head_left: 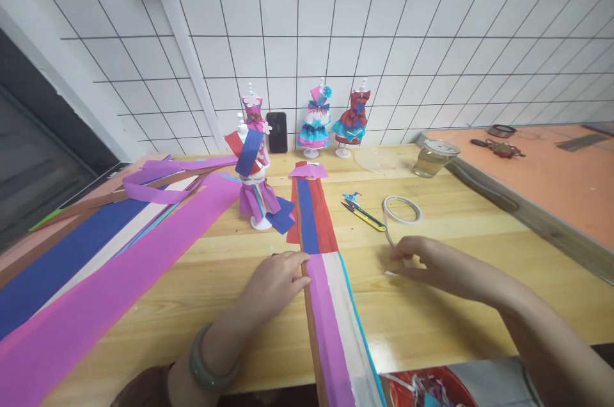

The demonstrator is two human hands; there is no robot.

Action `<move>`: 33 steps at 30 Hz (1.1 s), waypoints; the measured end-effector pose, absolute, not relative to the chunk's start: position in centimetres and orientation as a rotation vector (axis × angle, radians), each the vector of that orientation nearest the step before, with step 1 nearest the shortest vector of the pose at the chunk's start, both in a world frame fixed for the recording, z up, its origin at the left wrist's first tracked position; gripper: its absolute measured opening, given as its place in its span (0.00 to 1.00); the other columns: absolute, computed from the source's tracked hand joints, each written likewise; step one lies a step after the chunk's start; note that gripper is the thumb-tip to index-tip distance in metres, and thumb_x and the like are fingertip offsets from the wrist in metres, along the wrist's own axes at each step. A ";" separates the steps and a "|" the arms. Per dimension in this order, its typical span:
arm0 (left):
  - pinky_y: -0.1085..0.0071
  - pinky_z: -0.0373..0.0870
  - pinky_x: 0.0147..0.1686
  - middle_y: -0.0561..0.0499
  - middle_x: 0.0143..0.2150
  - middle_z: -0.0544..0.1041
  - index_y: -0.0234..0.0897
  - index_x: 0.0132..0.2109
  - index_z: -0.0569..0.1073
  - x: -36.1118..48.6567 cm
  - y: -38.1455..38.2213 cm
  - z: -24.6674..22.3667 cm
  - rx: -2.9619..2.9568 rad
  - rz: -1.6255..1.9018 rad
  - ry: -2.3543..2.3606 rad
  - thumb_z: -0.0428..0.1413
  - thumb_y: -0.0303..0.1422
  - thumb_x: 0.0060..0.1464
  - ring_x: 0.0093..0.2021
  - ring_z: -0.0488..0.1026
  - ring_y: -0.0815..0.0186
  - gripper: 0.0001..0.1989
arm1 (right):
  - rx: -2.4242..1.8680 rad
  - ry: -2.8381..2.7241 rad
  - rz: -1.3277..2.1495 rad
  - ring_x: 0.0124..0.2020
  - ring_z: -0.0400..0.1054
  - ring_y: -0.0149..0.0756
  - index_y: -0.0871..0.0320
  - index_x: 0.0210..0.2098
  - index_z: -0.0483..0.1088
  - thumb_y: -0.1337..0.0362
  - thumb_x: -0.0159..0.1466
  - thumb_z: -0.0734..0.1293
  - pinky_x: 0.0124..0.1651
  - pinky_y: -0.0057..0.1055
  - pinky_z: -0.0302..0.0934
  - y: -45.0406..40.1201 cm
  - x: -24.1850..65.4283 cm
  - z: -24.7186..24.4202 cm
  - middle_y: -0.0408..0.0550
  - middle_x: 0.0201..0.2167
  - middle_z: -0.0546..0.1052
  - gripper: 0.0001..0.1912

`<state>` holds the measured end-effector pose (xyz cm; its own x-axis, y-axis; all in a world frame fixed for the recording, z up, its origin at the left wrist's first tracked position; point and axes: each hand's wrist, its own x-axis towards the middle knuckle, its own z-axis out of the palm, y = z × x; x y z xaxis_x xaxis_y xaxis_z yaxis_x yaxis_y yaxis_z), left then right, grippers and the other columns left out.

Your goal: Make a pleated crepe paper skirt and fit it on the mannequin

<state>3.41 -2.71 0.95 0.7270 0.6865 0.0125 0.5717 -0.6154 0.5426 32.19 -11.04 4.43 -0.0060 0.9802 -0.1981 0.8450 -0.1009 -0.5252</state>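
Observation:
My left hand (pixel 281 282), a green bangle on its wrist, rests with its fingertips on the left edge of a long layered strip of crepe paper (pixel 323 292). Its thumb and fingers are apart. Purple, white and turquoise layers show near me; a blue and red section (pixel 314 212) lies beyond. To the right, my right hand (pixel 415 256) pinches the loose end of a narrow white tape, which runs back to its roll (pixel 403 209) on the table. Yellow-handled thread snips (pixel 367 216) lie left of the roll.
Left of the strip stands a small dress form (pixel 259 192) in paper clothing; more dressed forms (pixel 314 128) and a phone (pixel 277 132) stand by the tiled wall. Long paper strips (pixel 125 260) cover the left side. A glass cup (pixel 434 159) stands back right. A red scrap container (pixel 426 388) is below the front edge.

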 end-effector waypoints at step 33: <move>0.68 0.66 0.43 0.45 0.42 0.73 0.34 0.45 0.70 5.1 -4.0 0.8 1.636 0.493 0.615 0.47 0.39 0.54 0.42 0.69 0.64 0.17 | -1.585 -1.819 0.177 0.29 0.68 0.34 0.59 0.31 0.69 0.62 0.62 0.57 0.31 0.28 0.60 -8.1 22.7 1.5 0.50 0.28 0.74 0.12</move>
<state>5.13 -4.03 0.82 0.7660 0.6423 -0.0250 0.1159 -0.0997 0.9882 22.66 -8.08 1.51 0.0009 0.9107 0.4130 0.8138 0.2393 -0.5296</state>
